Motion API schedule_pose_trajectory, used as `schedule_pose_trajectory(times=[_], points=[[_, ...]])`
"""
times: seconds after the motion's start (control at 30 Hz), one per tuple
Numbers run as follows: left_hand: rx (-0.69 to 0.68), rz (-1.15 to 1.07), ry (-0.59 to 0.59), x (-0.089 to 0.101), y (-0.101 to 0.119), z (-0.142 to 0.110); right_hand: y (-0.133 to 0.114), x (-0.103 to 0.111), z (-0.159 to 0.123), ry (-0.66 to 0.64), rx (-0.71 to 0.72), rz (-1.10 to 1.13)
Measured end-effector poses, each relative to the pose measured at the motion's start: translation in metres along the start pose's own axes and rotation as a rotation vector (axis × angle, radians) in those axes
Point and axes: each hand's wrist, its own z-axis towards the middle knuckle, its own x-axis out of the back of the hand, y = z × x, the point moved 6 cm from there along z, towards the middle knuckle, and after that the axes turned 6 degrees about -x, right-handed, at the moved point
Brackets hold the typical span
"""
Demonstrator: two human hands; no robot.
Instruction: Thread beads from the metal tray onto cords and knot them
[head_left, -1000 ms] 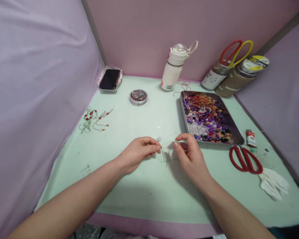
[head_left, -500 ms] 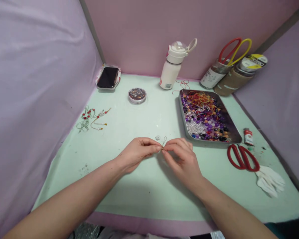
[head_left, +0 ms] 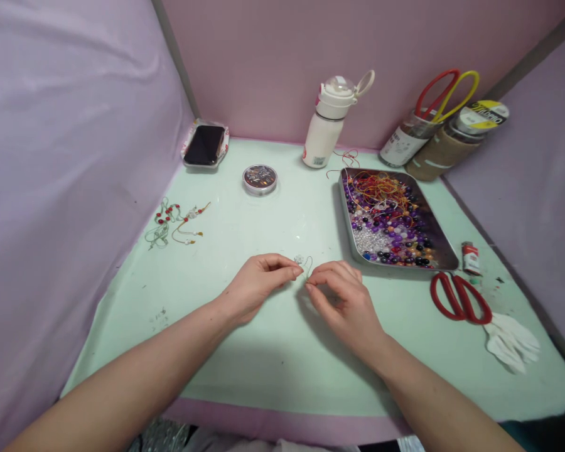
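I have a thin green cord [head_left: 309,262] between my 2 hands, above the tabletop [head_left: 245,370], a little to the near side of its middle. My left hand [head_left: 257,285] is nearly closed, thumb and index fingertip pinched together at the cord. My right hand [head_left: 341,295] has its thumb and index finger pinched on the cord too, the other fingers curled loosely. My 2 sets of fingertips are near each other but apart, and the cord arches up between them in a small loop. A clear bead [head_left: 298,258] lies just beyond my left fingertips.

Near the tabletop's left edge lies a green cord strung with red beads [head_left: 169,216]. A phone [head_left: 204,145] rests on a clear plastic tray [head_left: 206,167] in the far left corner, with a round container [head_left: 260,179] to its right. By the far edge stands a white bottle [head_left: 323,135], its lid loop raised. Toward the right, a metal tray [head_left: 435,242] holds loose beads and tangled thread; 2 jars [head_left: 402,145] [head_left: 440,154] fill the far right corner. Along the right edge are a red lighter [head_left: 471,258], red-handled scissors [head_left: 466,301] and a white glove [head_left: 513,342].
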Motion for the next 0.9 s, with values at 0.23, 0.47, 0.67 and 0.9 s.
schedule_pose_trajectory(times=[0.23,0.47,0.67,0.9], points=[[-0.033,0.183,0.023,0.005,0.011,-0.002,-0.008,0.003,-0.002,0.061,0.173,-0.059],[-0.194,0.509,-0.177,-0.011,0.014,-0.008,-0.004,0.004,0.0,-0.017,0.167,0.057],[-0.369,0.586,-0.164,-0.015,0.029,-0.011,0.02,-0.007,-0.002,-0.227,-0.401,0.473],[-0.482,0.588,-0.181,-0.012,0.031,-0.012,0.019,-0.014,0.0,-0.392,-0.614,0.704]])
